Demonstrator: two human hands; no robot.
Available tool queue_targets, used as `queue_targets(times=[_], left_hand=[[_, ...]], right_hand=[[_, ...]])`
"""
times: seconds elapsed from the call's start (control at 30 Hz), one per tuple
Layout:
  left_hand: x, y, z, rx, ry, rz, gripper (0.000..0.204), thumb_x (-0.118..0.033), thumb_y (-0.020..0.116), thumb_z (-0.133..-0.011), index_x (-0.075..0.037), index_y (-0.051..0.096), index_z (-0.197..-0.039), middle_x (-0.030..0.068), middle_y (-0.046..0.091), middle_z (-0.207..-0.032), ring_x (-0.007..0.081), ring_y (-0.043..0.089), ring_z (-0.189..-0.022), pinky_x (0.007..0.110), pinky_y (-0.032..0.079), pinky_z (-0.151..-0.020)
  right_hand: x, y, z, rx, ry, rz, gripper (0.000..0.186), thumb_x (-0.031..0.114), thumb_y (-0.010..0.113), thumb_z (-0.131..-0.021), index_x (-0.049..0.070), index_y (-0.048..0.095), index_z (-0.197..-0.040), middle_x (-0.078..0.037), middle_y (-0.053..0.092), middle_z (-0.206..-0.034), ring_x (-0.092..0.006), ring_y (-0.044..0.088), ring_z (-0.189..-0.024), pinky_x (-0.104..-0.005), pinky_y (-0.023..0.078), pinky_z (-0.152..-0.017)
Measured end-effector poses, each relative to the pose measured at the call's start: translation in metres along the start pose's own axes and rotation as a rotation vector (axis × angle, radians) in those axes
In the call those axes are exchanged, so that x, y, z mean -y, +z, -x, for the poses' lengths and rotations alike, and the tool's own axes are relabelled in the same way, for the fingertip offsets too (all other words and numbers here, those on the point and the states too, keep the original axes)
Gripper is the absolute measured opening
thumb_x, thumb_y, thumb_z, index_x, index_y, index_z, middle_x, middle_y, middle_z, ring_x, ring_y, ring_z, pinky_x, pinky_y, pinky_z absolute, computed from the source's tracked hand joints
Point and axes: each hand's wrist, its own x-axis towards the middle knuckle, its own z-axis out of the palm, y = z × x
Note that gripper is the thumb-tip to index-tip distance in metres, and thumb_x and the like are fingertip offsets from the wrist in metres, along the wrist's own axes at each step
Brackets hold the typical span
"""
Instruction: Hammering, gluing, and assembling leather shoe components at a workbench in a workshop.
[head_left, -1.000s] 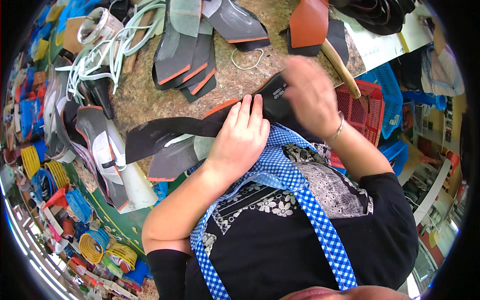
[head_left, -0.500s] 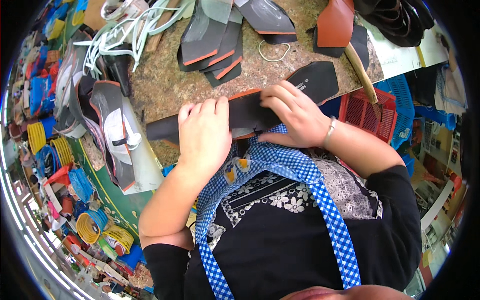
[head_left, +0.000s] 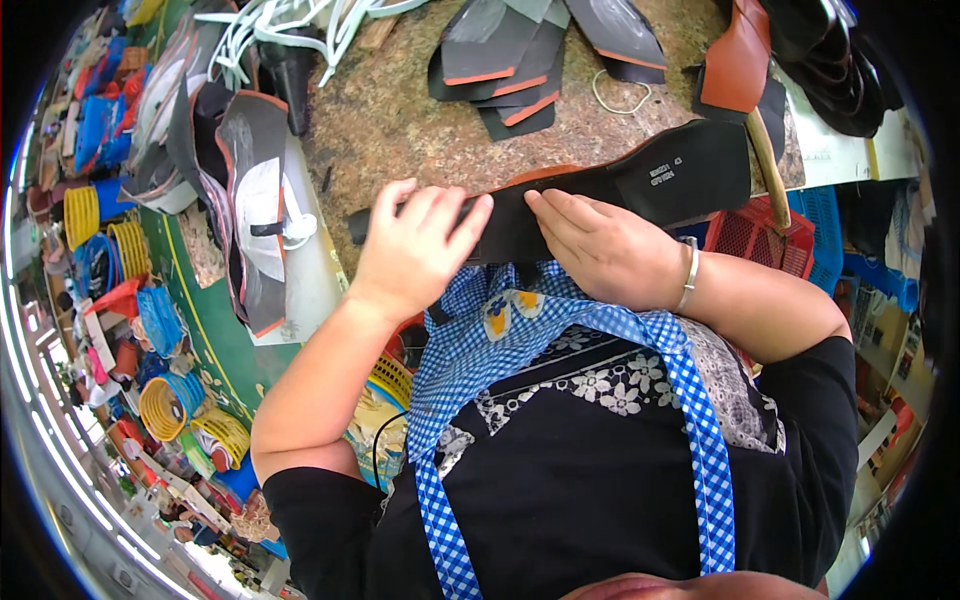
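Fingers now: the left fingers [head_left: 468, 228] bend over the black piece [head_left: 630, 185] at mid-frame, while the right fingers [head_left: 560, 225] lie nearly straight along it. Their undersides are hidden, so I can't tell whether either set grips or merely presses. The piece runs beneath both, bare between them, its broad end reaching right, probably braced so it stays flat by the desk [head_left: 370, 120]. Beyond, top centre, grey pieces [head_left: 485, 50] overlap, perhaps fanned to keep their edges reachable.
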Motion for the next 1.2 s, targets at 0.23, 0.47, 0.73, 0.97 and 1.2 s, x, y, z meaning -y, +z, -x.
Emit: queue_targets(times=[0.23,0.47,0.73,0.97,1.2], left_hand=[[0.014,-0.004,0.009,0.007,-0.256,0.145,0.025,-0.006,0.059,-0.075,-0.012,0.067,-0.098,0.0004,0.066,-0.093,0.0197,0.062,-0.089,0.04,0.039,-0.09],[0.044,0.017,0.034,-0.17,-0.093,0.259,0.029,-0.006,0.062,-0.069,-0.007,0.065,-0.098,0.0065,0.065,-0.098,0.0268,0.063,-0.09,0.04,0.047,-0.085],[0.063,0.014,0.037,-0.181,0.219,0.078,0.034,-0.012,0.062,-0.07,-0.002,0.063,-0.103,0.0137,0.061,-0.104,0.0272,0.064,-0.09,0.034,0.056,-0.072],[0.075,-0.005,0.05,-0.034,0.291,0.022,0.029,-0.01,0.063,-0.07,0.001,0.063,-0.096,0.0153,0.062,-0.11,0.0289,0.063,-0.101,0.038,0.054,-0.083],[0.005,0.008,0.061,-0.218,-0.002,0.268,0.045,-0.012,0.07,-0.077,0.001,0.061,-0.119,0.0185,0.058,-0.125,0.0341,0.059,-0.114,0.043,0.05,-0.094]], right_hand=[[0.015,0.023,-0.058,-0.334,0.287,-0.568,0.024,0.014,0.067,-0.075,-0.004,0.064,-0.09,-0.011,0.061,-0.098,-0.0306,0.056,-0.099,-0.0358,0.048,-0.088],[0.013,0.034,-0.042,-0.215,0.059,-0.379,0.036,0.013,0.059,-0.072,-0.006,0.066,-0.102,-0.019,0.06,-0.124,-0.0279,0.055,-0.114,-0.0355,0.047,-0.097],[0.013,0.028,-0.046,-0.105,0.078,-0.412,0.047,0.014,0.056,-0.074,-0.008,0.062,-0.115,-0.017,0.056,-0.131,-0.0269,0.053,-0.115,-0.0377,0.046,-0.099],[0.017,0.03,-0.05,-0.116,0.092,-0.307,0.045,0.018,0.057,-0.079,0.002,0.062,-0.12,-0.011,0.054,-0.136,-0.0231,0.051,-0.114,-0.0344,0.045,-0.095],[0.029,0.035,-0.085,0.02,0.135,-0.128,0.054,0.022,0.06,-0.074,0.003,0.061,-0.125,-0.009,0.049,-0.143,-0.0201,0.049,-0.103,-0.0296,0.045,-0.086]])
